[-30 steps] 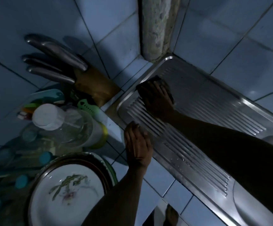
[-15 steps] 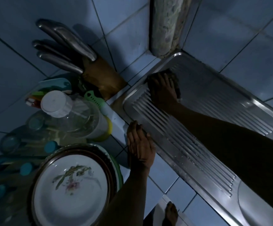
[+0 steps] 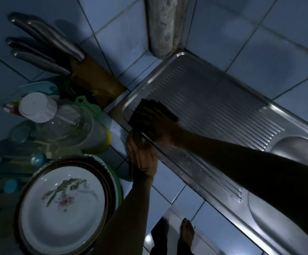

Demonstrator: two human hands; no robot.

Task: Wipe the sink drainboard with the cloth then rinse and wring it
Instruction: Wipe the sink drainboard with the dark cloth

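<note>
Cloth (image 3: 154, 113) is lying dark and flat on the ribbed steel drainboard (image 3: 213, 107), at the near-left corner, just inside the raised rim. Right hand (image 3: 158, 126) is pressing down on it, palm flat, fingers spread straight over the fabric and pointing toward the corner; cloth edges are sticking out past the fingertips and to the right side of the hand. Not gripping, just pushing flat. Right forearm is crossing the drainboard diagonally from the lower right and hiding part of the ribs.

Left hand (image 3: 142, 155) is resting on the tiled counter (image 3: 167, 183) just outside the drainboard's front rim, fingers straight and together, fingertips touching the rim close to the cloth. Holding nothing.

Water droplets are showing on the ribs near the front edge. Sink basin (image 3: 300, 150) is sitting at the right end of the drainboard, only partly in view.

Left of the drainboard: knife block (image 3: 94, 80) with steel handles leaning against the wall tiles, clear plastic bottle (image 3: 61, 122) with a white cap, green plastic item beside it, floral plate (image 3: 63, 205) stacked on other dishes near the bottom left. Rough concrete column (image 3: 164, 24) is standing at the wall corner behind the drainboard. Bare foot (image 3: 187, 230) is visible on the floor below.

Lighting is dim; cloth colour and texture are hard to tell.
</note>
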